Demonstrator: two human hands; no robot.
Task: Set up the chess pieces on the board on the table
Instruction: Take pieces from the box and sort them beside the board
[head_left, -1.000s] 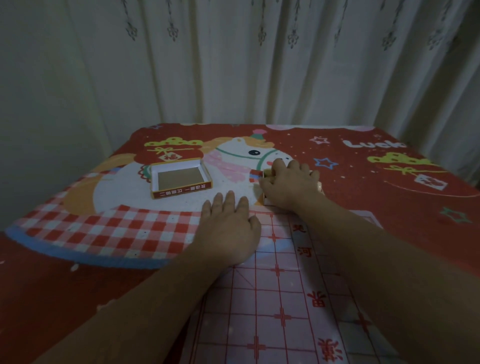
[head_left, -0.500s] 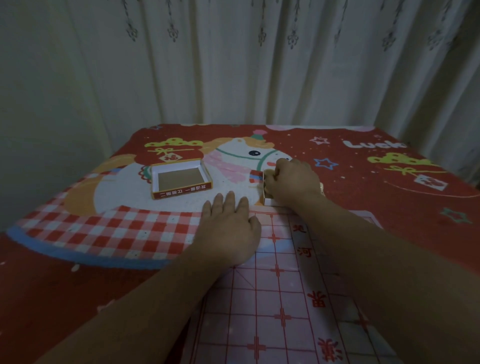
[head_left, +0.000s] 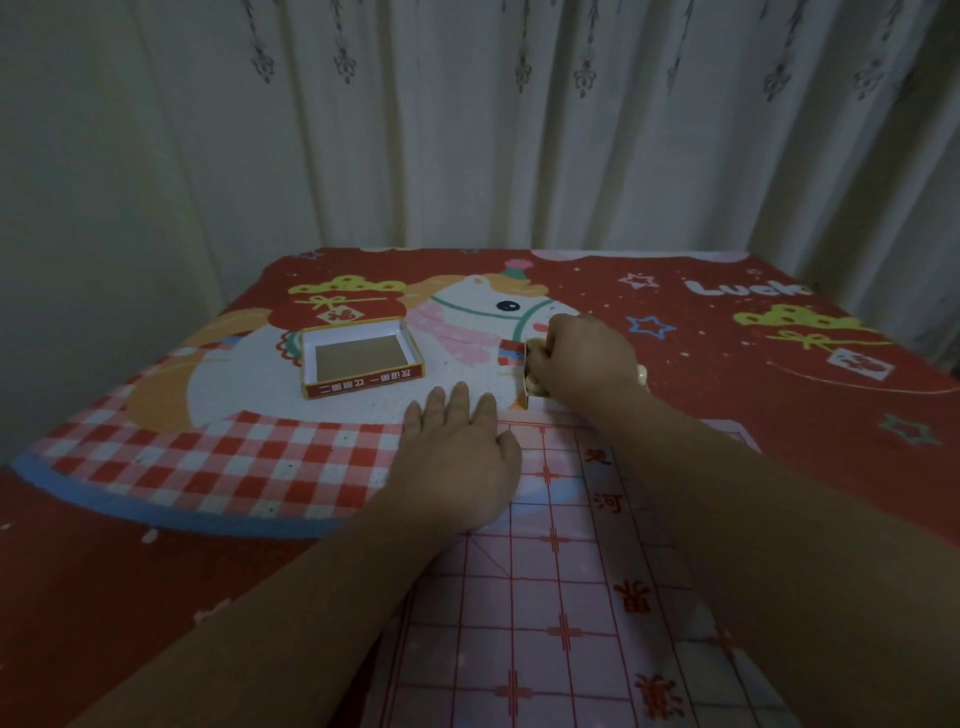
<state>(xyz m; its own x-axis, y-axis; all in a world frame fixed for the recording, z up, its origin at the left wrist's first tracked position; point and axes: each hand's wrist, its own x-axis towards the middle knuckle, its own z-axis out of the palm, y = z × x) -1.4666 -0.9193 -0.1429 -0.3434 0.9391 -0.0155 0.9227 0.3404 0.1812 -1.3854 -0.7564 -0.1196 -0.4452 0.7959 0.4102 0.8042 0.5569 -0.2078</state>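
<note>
Head view, dim light. The left hand (head_left: 460, 457) lay flat, fingers straight and spread, pressing the upper left corner of the paper board (head_left: 561, 597) at centre frame. The right hand (head_left: 584, 358) sat just above the board's top edge, right of centre, fingers curled down into the small open box (head_left: 523, 382) of chess pieces (head_left: 532, 385); pale rounded pieces showed at the box's near corner under the fingertips, and I judged the hand to be closed on one or more, though the exact count was hidden by the knuckles. The box lid (head_left: 361, 358) lay upside down at centre left on the tablecloth (head_left: 779, 415), apart from both hands. No pieces stood on the board that I could see, so I judged the task barely begun, at the first pick. Risks noted: the box looked light and was touching the board's far edge, so a lifting hand could drag or tip it and spill pieces; the thin board could shift or curl if the left hand let go; a handful gripped at once could drop and roll off the cloth
</note>
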